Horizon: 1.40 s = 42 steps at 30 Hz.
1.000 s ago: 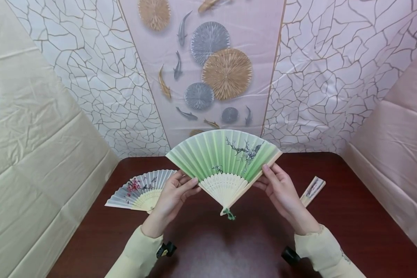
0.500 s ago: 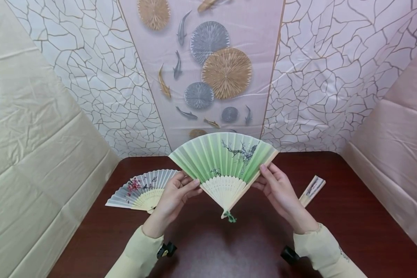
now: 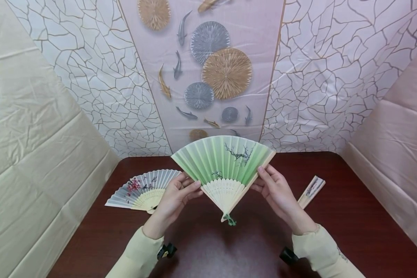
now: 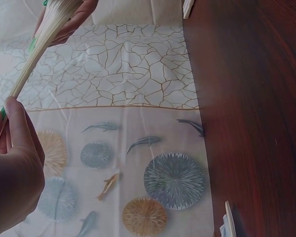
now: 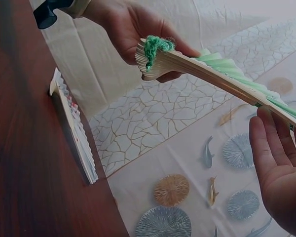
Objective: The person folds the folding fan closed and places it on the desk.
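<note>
A green folding fan (image 3: pixel 212 158) with a dark branch print is spread wide above the table, its pivot pointing down. My left hand (image 3: pixel 175 197) pinches its left edge between thumb and fingers. On the opposite edge, my right hand (image 3: pixel 279 193) grips the outer guard stick, thumb in front and fingers behind. A green knotted cord (image 3: pixel 230 220) hangs at the pivot. Seen edge-on in the right wrist view, the pale ribs (image 5: pixel 207 74) run between both hands. Behind my left hand a grey-white fan (image 3: pixel 142 193) with red blossoms lies spread on the table, partly covered by that hand.
A folded fan (image 3: pixel 311 191) lies on the dark red table (image 3: pixel 351 224), just beyond my right hand. At the table's back edge hangs a patterned cloth (image 3: pixel 302 96) with fish and round motifs. Pale cloth walls (image 3: pixel 48 154) slope along both sides.
The green fan has sunk slightly, and its spread has narrowed a little. My right hand has shifted a bit to the left with its edge. The other fans have stayed put.
</note>
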Available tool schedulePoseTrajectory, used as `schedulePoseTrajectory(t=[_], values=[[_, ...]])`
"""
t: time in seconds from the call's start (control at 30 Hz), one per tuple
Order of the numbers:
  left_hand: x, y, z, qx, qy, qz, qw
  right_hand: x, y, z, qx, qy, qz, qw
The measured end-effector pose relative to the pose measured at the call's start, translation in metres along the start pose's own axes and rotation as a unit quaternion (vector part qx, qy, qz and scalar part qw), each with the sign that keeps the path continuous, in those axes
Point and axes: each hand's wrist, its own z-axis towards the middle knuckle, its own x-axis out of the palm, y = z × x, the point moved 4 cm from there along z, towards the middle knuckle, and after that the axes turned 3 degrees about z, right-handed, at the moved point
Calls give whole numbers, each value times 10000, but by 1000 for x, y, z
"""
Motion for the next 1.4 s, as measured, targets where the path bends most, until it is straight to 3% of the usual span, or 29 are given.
schedulePoseTrajectory(t=[1.4], values=[[5,15,3,-285,219,85,9993,-1,-11,0,337,7,-165,9993]])
